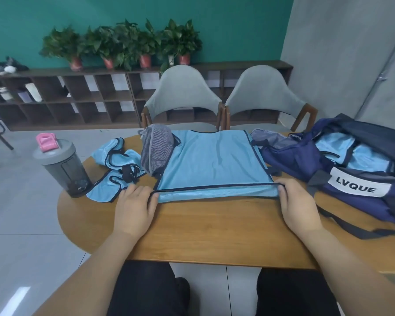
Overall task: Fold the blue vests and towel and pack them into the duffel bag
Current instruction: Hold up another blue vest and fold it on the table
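Note:
A light blue vest (212, 160) with dark trim lies spread flat in the middle of the wooden table (214, 231). My left hand (134, 207) pinches its near left corner, and my right hand (298, 206) pinches its near right corner, with the near hem lifted a little. A second blue vest (114, 169) lies crumpled to the left. A grey striped towel (155, 149) sits bunched between the two vests. The navy duffel bag (342, 169) stands open at the right with blue fabric inside it.
A grey shaker bottle (64, 167) with a pink lid stands at the table's left edge. Two grey chairs (183, 96) face the far side of the table. The bag's strap (351, 226) trails over the near right of the table.

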{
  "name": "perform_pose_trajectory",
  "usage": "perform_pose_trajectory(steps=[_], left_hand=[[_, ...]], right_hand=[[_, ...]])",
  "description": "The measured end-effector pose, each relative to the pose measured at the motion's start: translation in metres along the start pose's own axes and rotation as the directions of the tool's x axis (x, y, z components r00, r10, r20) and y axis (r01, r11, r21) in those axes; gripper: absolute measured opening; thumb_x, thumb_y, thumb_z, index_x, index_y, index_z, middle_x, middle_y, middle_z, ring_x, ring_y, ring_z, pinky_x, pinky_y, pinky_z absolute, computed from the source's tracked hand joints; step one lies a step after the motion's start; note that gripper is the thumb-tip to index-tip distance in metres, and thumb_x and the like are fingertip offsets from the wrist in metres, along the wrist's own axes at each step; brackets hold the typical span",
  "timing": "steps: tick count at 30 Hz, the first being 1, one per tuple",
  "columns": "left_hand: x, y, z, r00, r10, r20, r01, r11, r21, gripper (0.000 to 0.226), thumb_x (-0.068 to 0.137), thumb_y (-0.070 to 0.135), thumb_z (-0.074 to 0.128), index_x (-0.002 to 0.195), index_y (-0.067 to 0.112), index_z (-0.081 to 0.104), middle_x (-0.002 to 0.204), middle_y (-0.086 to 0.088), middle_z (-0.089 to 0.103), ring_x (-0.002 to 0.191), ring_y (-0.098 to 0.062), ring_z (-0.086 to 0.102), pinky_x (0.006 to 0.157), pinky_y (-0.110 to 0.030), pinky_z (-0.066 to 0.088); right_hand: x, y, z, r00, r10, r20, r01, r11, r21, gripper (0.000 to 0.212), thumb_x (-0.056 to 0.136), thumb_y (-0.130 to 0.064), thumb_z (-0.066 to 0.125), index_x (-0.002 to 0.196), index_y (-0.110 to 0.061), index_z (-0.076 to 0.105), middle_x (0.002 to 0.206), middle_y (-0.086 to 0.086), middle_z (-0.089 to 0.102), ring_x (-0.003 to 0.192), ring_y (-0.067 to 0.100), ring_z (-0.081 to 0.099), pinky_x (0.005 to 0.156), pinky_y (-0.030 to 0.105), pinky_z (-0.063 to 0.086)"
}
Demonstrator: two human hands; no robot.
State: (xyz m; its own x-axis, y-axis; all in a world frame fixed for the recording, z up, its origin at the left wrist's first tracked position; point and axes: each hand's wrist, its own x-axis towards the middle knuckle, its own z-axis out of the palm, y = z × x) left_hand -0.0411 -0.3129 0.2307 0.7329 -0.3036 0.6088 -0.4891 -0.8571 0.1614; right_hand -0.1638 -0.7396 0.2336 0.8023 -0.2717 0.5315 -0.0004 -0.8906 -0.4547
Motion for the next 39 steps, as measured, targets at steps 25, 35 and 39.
perform_pose_trajectory(steps=[25, 35, 39], left_hand=[[0.044, 0.040, -0.006, 0.890, -0.237, 0.390, 0.434, 0.703, -0.563, 0.035, 0.101, 0.043, 0.066, 0.081, 0.015, 0.061, 0.065, 0.008, 0.051, 0.058, -0.009, 0.045, 0.060, -0.032, 0.038], [-0.025, 0.021, -0.014, 0.965, 0.004, 0.261, 0.049, 0.979, -0.196, 0.033, 0.106, 0.050, 0.044, 0.097, 0.023, 0.061, 0.081, 0.009, 0.058, 0.069, -0.015, 0.059, 0.057, -0.038, 0.052], [-0.019, 0.030, -0.044, 0.965, -0.054, 0.256, 0.113, 0.969, -0.221, 0.033, 0.104, 0.045, 0.055, 0.079, 0.025, 0.051, 0.056, 0.009, 0.047, 0.048, -0.011, 0.049, 0.045, -0.035, 0.042]], right_hand=[[0.038, -0.001, -0.005, 0.961, 0.255, 0.110, -0.262, 0.963, 0.059, 0.016, 0.104, -0.023, 0.060, 0.118, -0.022, 0.067, 0.094, -0.004, 0.070, 0.094, 0.027, 0.069, 0.076, 0.030, 0.044], [-0.013, 0.002, -0.020, 0.968, 0.235, 0.087, -0.226, 0.969, -0.101, 0.009, 0.098, -0.023, 0.068, 0.107, -0.021, 0.069, 0.071, -0.009, 0.063, 0.060, 0.020, 0.056, 0.058, 0.031, 0.040], [-0.020, -0.014, -0.040, 0.962, 0.244, 0.124, -0.230, 0.966, -0.114, 0.005, 0.097, -0.025, 0.068, 0.102, -0.027, 0.069, 0.068, -0.016, 0.061, 0.059, 0.015, 0.051, 0.057, 0.032, 0.041]])
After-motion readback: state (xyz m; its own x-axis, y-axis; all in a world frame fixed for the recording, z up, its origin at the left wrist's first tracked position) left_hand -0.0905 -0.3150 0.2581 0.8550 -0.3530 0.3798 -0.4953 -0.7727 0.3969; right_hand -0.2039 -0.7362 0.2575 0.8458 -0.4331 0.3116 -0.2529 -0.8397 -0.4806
